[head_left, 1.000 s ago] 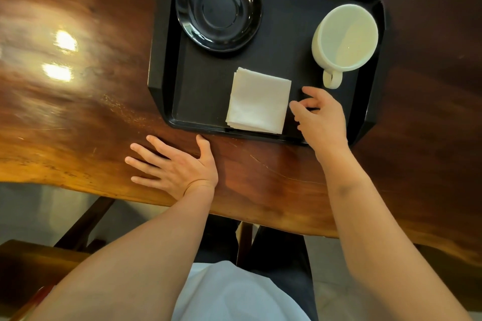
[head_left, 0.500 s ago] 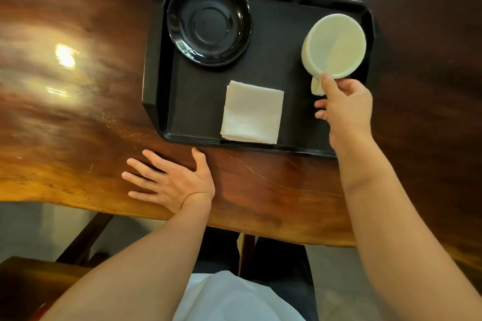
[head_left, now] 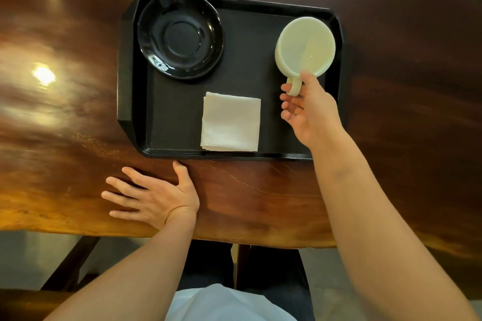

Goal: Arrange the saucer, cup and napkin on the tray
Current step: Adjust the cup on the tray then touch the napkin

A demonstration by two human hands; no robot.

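A black tray [head_left: 172,114] lies on the wooden table. A glossy black saucer [head_left: 180,35] sits in its far left corner. A folded white napkin [head_left: 231,121] lies flat near the tray's front edge. A cream cup [head_left: 305,47] stands at the far right of the tray, tilted toward me, handle pointing at me. My right hand [head_left: 310,109] grips that handle between thumb and fingers. My left hand [head_left: 156,194] rests flat on the table in front of the tray, fingers spread, thumb tip touching the tray's front rim.
The dark wooden table [head_left: 65,117] has an uneven front edge close to my body. Bright light reflections sit on its left part. Below the edge, a wooden chair or bench frame [head_left: 70,263] and my lap are visible.
My right hand moved from the napkin's right edge over to the cup and closed on its handle; the cup now tilts. My left hand stayed flat on the table.
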